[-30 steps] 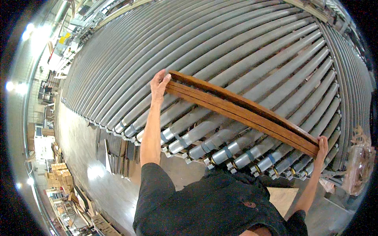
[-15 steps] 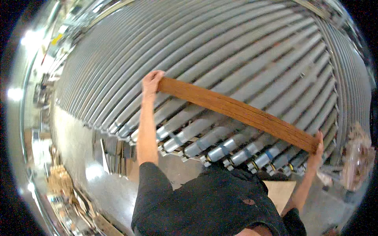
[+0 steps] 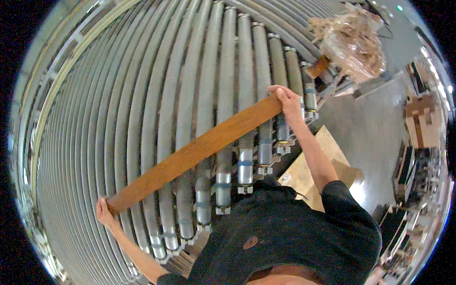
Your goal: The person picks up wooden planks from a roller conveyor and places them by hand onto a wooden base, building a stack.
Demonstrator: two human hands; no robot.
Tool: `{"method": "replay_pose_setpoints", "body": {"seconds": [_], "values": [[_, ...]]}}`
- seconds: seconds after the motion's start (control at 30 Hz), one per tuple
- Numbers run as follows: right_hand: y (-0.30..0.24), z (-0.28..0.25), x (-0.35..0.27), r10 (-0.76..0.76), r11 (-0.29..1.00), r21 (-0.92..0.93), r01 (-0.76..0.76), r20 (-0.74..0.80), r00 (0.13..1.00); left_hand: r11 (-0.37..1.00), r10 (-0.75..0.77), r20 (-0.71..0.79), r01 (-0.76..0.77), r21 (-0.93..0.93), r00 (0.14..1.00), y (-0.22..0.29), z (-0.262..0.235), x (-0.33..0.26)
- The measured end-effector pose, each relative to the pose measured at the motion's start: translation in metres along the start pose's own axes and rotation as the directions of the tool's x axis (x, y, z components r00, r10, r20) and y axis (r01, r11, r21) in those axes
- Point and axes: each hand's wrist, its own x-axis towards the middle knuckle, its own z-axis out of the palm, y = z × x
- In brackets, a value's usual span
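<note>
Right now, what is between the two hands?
In the head view, one long brown wooden board spans the whole stretch, with the left hand at one end and the right hand at the other. Grey metal rollers lie beneath it.

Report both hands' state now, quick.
Left hand: closed on the lower end of the long wooden board.
Right hand: closed on the board's upper end, above the roller conveyor.
</note>
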Motion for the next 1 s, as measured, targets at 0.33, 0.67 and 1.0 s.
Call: {"method": "replay_pose_setpoints", "body": {"seconds": [0.33, 0.67, 1.0], "values": [[0.0, -0.025, 0.011, -0.307, 0.878, -0.341, 0.335, 0.135, 0.942, 0.728, 0.357, 0.653, -0.637, 0.254, 0.668, 0.141, 0.112, -0.092], [0.0, -0.19, 0.119, -0.108, 0.148, -0.771, 0.62, 0.61, 0.785, 0.503, 0.552, 0.642, -0.827, 0.253, 0.532, 0.137, 0.123, -0.1], [-0.067, 0.014, 0.115, -0.308, 0.2, -0.358, 0.912, 0.861, 0.405, 0.575, 0.616, 0.534, -0.794, 0.199, 0.58, 0.19, 0.124, -0.108]]}}
